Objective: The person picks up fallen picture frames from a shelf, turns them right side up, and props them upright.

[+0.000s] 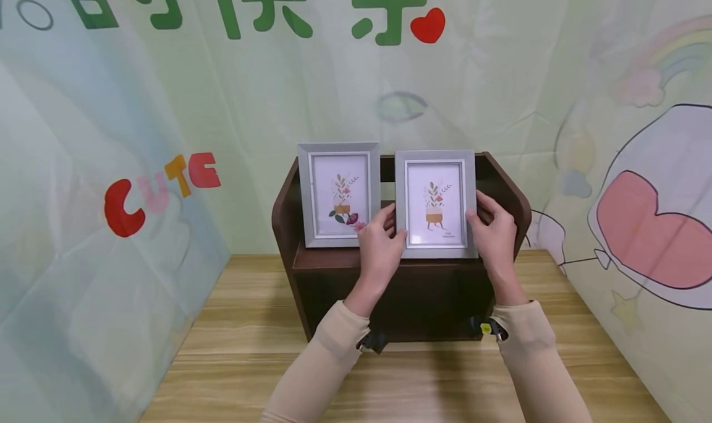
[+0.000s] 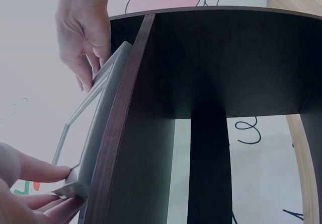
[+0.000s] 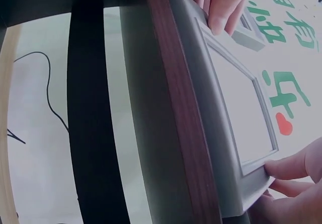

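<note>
A silver picture frame point(image 1: 435, 253) with a potted-plant print stands on the upper shelf of a dark brown wooden rack point(image 1: 328, 259). My left hand point(image 1: 379, 243) grips its left edge, thumb on the front and fingers behind. On the opposite edge my right hand point(image 1: 494, 231) pinches it the same way. Both wrist views show the frame's lower edge right at the shelf board point(image 3: 188, 118). To the left stands a second silver picture frame point(image 1: 339, 149) with a similar print; a dark red flower with green leaves point(image 1: 351, 219) overlaps its lower part, partly hidden by my left hand.
The rack stands on a wood-grain table point(image 1: 222, 342), against a printed cloth backdrop point(image 1: 489, 89) with green characters and cartoon shapes. Its side panels point(image 1: 285, 219) rise at both ends of the shelf. Cloth walls also close in the left and right sides.
</note>
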{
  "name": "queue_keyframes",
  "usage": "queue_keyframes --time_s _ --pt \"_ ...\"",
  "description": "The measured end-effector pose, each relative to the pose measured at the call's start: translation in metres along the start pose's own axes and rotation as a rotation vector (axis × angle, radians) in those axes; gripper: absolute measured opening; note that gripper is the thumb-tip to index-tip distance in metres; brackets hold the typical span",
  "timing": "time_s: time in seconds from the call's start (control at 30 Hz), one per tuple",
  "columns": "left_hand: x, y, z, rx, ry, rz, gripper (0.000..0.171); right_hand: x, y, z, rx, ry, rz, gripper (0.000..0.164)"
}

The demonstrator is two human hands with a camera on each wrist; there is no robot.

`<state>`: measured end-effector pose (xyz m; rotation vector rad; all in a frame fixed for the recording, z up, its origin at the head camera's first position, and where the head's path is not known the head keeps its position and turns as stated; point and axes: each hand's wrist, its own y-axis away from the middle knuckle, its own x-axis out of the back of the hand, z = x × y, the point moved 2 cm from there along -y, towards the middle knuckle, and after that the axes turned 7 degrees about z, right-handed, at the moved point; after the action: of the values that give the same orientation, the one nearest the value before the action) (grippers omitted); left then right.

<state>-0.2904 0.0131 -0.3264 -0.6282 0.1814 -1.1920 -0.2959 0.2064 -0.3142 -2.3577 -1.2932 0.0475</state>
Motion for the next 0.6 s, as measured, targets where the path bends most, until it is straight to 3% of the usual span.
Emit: queue_keyframes --time_s 0.6 --pt "-0.0012 -0.0029 -0.0002 -0.056 -0.032 0.046 0.047 0.002 0.0015 -0.0011 0.094 -0.075 0.054 0.043"
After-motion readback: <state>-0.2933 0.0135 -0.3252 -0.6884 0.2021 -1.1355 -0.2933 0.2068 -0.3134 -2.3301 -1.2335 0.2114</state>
